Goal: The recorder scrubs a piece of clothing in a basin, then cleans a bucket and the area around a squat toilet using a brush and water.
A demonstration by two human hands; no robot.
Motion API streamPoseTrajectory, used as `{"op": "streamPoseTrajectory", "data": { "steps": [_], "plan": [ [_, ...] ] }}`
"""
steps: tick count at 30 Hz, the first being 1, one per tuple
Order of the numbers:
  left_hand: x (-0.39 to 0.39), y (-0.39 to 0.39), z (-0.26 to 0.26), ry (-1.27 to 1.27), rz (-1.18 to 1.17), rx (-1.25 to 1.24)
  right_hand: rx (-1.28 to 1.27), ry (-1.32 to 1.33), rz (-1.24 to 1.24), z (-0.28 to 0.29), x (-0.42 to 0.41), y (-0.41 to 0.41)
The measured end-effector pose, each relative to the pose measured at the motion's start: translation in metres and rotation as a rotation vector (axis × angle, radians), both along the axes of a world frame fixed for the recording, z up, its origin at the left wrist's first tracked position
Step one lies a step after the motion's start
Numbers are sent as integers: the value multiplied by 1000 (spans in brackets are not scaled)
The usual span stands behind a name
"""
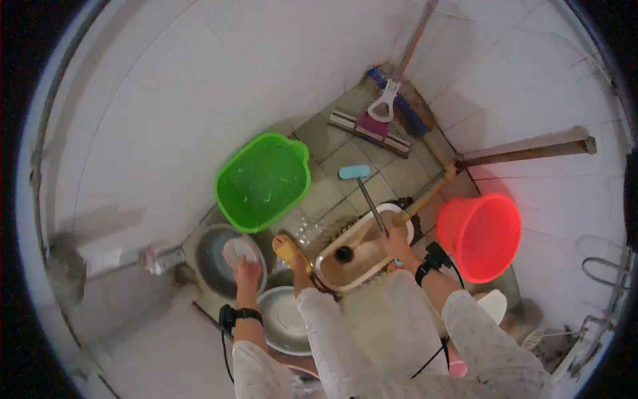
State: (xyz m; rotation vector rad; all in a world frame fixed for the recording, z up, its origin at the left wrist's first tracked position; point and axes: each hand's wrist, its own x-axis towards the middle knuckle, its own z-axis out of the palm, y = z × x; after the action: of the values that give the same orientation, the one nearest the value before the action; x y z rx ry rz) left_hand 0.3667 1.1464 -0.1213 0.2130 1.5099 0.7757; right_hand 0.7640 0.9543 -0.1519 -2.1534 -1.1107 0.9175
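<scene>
My left hand [247, 274] grips the near edge of a small pale bowl or scoop [238, 251], held over a grey basin [209, 257]. Whether the bowl touches the basin's contents, I cannot tell. In my right hand [400, 245] is the dark handle [369, 200] of a scrub brush. Its light blue head [354, 172] is up beyond the squat toilet [322, 272], above or on the floor tiles. That toilet, white-rimmed and brown-stained inside, lies below my right hand. A yellow slipper [284, 248] is on my foot between the grey basin and the toilet.
A green tub [263, 182] leans near the left wall. A sponge mop [370, 130] stands in the far corner. To the right are a red bucket [489, 238] and a pipe [528, 151] along the wall. A metal basin [282, 316] sits beside my leg. The floor tiles [324, 192] look wet.
</scene>
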Motion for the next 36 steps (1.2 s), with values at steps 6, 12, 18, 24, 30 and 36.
{"op": "streamPoseTrajectory", "data": {
  "steps": [6, 12, 18, 24, 30, 36],
  "plan": [
    [-29, 77, -71, 245, 56, -228, -184, 59, -104, -46, -44, 64],
    [-14, 89, -93, 60, -177, -322, -206, 49, -219, -78, -69, 122],
    [47, 76, -82, -408, 92, -343, -162, 9, -254, -103, -92, 141],
    [51, 60, -109, -412, 155, -180, -284, 238, -345, -109, -81, 120],
    [76, 41, -114, -257, 173, -82, -377, 1, -246, -93, -79, 107],
    [78, 17, -112, -228, 328, -73, -180, 24, -253, -103, -85, 73]
  ]
}}
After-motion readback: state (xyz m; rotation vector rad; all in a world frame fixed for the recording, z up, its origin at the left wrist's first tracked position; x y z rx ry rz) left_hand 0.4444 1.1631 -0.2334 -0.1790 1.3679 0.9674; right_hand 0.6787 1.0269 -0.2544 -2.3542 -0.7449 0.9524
